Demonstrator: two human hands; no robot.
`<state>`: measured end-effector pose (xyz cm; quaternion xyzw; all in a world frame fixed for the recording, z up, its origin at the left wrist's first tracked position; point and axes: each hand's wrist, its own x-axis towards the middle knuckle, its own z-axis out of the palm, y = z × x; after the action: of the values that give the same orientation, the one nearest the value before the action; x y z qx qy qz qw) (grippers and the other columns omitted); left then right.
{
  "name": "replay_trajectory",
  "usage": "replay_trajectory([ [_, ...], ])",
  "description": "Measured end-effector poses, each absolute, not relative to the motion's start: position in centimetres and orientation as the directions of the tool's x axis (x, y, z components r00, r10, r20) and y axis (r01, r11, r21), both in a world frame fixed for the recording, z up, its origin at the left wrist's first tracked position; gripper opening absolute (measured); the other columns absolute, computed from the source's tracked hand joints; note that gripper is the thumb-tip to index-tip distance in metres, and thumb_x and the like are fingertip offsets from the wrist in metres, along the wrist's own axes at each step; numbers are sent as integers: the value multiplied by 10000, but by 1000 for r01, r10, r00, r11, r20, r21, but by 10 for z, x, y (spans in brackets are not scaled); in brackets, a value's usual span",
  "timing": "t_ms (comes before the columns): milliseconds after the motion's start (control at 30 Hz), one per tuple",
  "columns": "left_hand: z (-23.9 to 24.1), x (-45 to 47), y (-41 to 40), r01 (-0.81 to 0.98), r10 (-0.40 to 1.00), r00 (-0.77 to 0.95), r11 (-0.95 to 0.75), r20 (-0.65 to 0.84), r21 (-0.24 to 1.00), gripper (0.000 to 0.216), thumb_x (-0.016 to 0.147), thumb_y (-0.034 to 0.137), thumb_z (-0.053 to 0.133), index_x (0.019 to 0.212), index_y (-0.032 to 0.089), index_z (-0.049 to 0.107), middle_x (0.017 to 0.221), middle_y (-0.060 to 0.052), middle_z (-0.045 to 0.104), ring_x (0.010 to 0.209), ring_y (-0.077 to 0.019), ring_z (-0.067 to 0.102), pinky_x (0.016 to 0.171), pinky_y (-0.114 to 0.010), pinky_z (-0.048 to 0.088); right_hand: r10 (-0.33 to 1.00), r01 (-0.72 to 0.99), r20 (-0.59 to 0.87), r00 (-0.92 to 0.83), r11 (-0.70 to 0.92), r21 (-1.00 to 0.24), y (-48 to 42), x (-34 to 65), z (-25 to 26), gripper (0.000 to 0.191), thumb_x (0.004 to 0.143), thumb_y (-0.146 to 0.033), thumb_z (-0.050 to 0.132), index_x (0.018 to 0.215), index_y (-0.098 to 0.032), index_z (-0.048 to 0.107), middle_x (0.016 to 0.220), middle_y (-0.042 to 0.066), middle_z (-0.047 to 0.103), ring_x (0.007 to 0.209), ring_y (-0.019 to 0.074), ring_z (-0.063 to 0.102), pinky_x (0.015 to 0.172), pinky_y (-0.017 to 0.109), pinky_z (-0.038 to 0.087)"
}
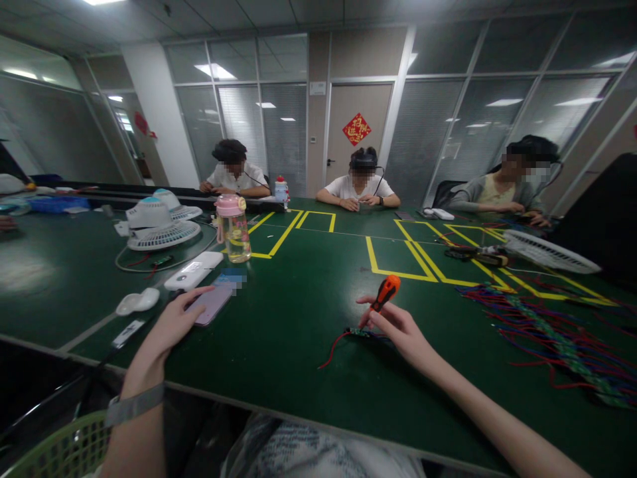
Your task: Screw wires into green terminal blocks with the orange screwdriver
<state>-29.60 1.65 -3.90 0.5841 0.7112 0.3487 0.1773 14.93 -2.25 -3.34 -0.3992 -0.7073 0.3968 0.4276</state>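
Observation:
My right hand (401, 326) is closed around an orange and black screwdriver (387, 292), held tilted with its handle up and its lower end at a small green circuit board (359, 332). A red wire trails from the board toward me; part of the board is behind my fingers. My left hand (182, 317) grips the left side of a pale purple phone (217, 305) lying on the table, thumb over its face and fingers at the far edge.
Beyond the phone are a white device (194, 271), a pink-lidded bottle (233, 229) and white fans (162, 226). A white earbud case (138, 301) lies left. Wired circuit boards (557, 338) are heaped right, near yellow tape outlines (398, 272). Several people sit across the green table (298, 305).

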Motion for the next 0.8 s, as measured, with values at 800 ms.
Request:
replay_trajectory([
  [800, -51, -306, 24, 686, 948, -241, 17, 206, 727, 606, 704, 475, 518, 1194, 150, 663, 1227, -132, 662, 1078, -330, 631, 983, -454, 464, 906, 233, 290, -309, 367, -900, -21, 151, -37, 424, 928, -521, 509, 1166, -183, 606, 867, 50, 673, 832, 207, 620, 771, 328, 466],
])
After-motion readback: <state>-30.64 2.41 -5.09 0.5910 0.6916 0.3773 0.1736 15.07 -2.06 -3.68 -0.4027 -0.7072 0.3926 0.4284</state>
